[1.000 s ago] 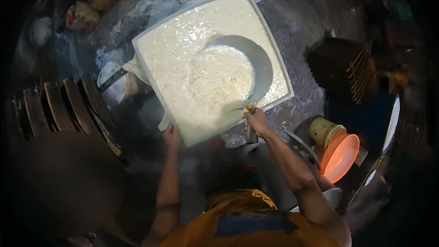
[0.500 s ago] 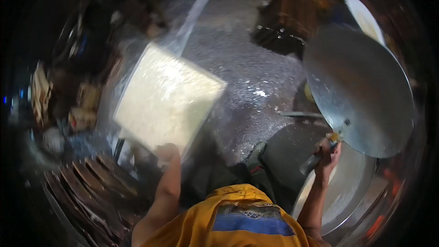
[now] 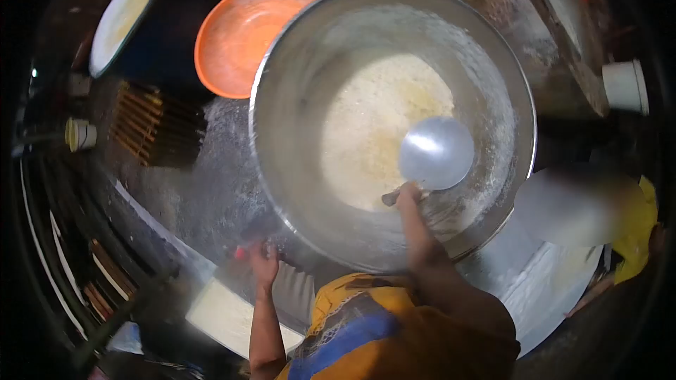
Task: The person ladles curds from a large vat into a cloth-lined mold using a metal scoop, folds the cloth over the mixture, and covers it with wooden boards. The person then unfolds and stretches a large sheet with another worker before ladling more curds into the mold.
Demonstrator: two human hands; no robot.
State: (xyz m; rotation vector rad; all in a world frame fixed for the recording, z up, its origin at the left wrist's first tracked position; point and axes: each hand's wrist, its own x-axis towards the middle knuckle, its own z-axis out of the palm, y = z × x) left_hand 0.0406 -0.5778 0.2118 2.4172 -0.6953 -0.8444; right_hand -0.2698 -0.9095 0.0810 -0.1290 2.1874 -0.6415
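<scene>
In my right hand [image 3: 410, 197] is the handle of a large ladle [image 3: 438, 153] with a round, shiny metal bowl. The ladle sits inside a wide metal vat [image 3: 517, 77], above a pale yellow, lumpy mass [image 3: 380, 127]; whether its bowl touches the mass I cannot tell. My left hand [image 3: 263, 266] hangs outside the vat at its lower left, fingers apart, nothing plainly held. A small red spot shows beside those fingers, too blurred to name. Below the left hand lies a shallow tray [image 3: 225, 313] filled with a flat, pale layer.
An orange basin [image 3: 246, 39] stands against the vat's upper left. Farther left are a dark drum [image 3: 163, 28] and a slatted wooden crate [image 3: 156, 123]. At right, a blurred round metal pan [image 3: 570, 204] is near another person's yellow clothing [image 3: 637, 232]. A white bucket [image 3: 625, 86] stands beyond.
My view and body have turned from the pale tray to the vat. The left hand has come away from the tray's edge. The ladle, raised beside me before, is now inside the vat.
</scene>
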